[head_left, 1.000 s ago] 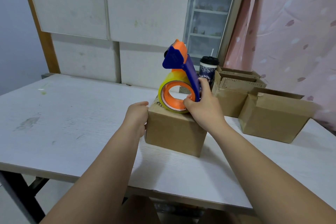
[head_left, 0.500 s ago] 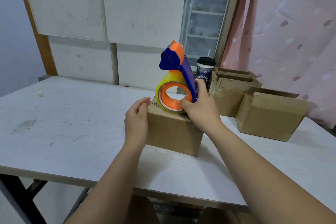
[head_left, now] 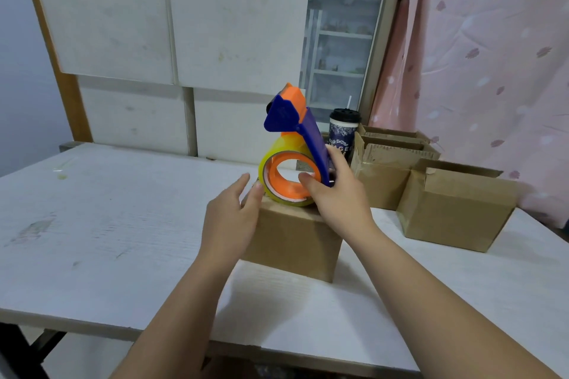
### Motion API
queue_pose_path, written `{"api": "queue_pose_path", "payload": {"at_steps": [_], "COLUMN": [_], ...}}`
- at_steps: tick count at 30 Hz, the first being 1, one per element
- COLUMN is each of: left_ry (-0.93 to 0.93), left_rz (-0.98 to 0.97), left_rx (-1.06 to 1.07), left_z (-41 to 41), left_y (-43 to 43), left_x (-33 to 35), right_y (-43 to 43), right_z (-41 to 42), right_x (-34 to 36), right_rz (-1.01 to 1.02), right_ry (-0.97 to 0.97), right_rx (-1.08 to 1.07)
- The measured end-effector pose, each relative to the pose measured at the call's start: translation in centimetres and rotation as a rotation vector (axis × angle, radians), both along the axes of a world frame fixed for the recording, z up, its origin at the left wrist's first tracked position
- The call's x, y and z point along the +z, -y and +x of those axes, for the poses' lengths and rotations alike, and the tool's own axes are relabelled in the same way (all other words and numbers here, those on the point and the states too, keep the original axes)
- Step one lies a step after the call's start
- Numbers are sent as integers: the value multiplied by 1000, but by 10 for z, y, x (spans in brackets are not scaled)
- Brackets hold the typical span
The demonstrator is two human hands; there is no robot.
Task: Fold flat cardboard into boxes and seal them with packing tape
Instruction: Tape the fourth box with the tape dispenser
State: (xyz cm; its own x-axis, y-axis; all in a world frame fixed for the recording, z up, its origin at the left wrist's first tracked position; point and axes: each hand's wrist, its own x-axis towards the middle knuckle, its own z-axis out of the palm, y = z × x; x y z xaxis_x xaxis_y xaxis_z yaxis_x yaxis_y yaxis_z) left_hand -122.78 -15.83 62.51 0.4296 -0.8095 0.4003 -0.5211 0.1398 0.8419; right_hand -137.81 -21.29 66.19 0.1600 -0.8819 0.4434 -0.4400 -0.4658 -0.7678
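Left hand [head_left: 229, 218] lies open against the near left corner of the box [head_left: 292, 240], fingers straight and reaching up past its top edge towards the tape roll; whether the fingertips touch the roll I cannot tell. That box sits near the middle of the white table [head_left: 123, 224], folded into shape with its top flaps down. On its top rests the tape dispenser [head_left: 292, 163], yellow roll on an orange core and the blue and orange cutter head tilted up and away. Right hand [head_left: 335, 194] grips the dispenser's blue handle, thumb hooked at the core and fingers wrapped round the back.

Further right a lidded cup [head_left: 341, 132] with a straw stands at the far edge, then a cluster of folded boxes [head_left: 455, 209] with their upper flaps standing open, in front of a pink curtain [head_left: 492, 71].

My reading: folding is done for every box in view, and no flat cardboard shows on the table. Sealing looks barely begun on the middle box, since no strip of tape can be made out along its top seam. The open boxes on the right appear to need closing and taping too, though their undersides are hidden
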Motion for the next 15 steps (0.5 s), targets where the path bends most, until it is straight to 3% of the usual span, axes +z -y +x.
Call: {"api": "queue_pose_path", "payload": {"at_steps": [3,6,15], "left_ry": [187,349,402], "left_rz": [-25,-29,-61], "left_rx": [-53,60,162], "left_z": [-5,-10,-16], "left_y": [0,2,5], "left_x": [6,1,-2], "right_y": [0,-1,-3], "right_z": [0,-1,-3], "right_x": [1,0,0], "right_rz": [-27,-37,-53], "right_ry": [31,12,60], "right_rx": [13,12,-16]}}
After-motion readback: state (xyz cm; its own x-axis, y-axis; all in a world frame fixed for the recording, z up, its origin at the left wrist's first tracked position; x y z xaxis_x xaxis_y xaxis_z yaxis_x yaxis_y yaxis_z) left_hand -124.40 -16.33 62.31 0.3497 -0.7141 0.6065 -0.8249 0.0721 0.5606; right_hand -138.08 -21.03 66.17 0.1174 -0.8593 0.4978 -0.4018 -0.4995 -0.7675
